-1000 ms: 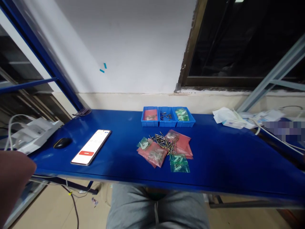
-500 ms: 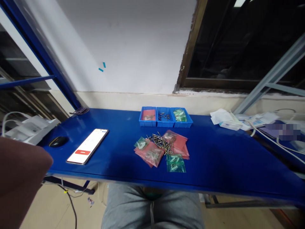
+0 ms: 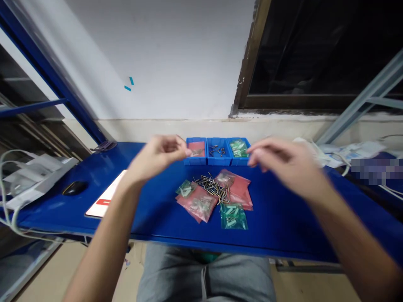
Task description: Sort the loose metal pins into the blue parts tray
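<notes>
Left hand (image 3: 165, 154) and right hand (image 3: 283, 163) loosely curled by outer ends of three blue rectangular plastic bins (image 3: 219, 161), near far edge of blue bench (image 3: 273, 222) (blurred; can't tell if fingertips meet). Bins probably light, stiff; grip outer rims.

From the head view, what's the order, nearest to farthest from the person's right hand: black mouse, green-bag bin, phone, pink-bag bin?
1. Green-bag bin, right end of the row, close by the right hand
2. Pink-bag bin, row's left end
3. Phone, left side, partly hidden
4. Black mouse, left of them all
</notes>
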